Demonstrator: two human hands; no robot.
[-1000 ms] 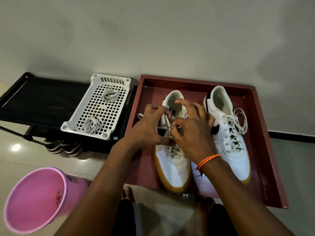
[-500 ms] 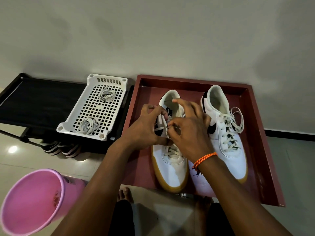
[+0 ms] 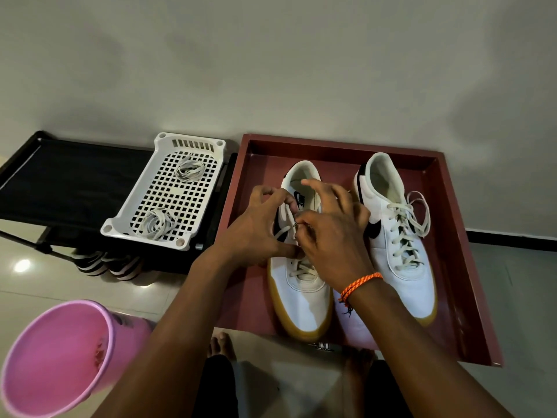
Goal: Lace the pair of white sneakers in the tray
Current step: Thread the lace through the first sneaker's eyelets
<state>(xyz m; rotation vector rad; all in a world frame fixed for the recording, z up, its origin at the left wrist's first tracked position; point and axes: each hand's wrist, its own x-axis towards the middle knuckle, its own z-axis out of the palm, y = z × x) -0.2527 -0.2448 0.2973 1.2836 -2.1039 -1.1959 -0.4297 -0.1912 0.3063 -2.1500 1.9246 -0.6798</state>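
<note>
While our right hand and left hand pinch the flat white lace above the gum-soled white leather sneaker, we judge upper eyelets come next

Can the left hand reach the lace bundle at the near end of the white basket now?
Probably not at once: the left hand pinches the sneaker's lace. The lace bundle itself lies uncovered.

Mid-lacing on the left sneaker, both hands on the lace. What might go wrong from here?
1. The left hand and right hand crowd over the left sneaker, hiding its upper eyelets; one may get skipped.
2. The lace seems pinched near its tip, so it might slip back out.
3. The right forearm hangs close to the laced right sneaker, whose loose loops could snag.
</note>
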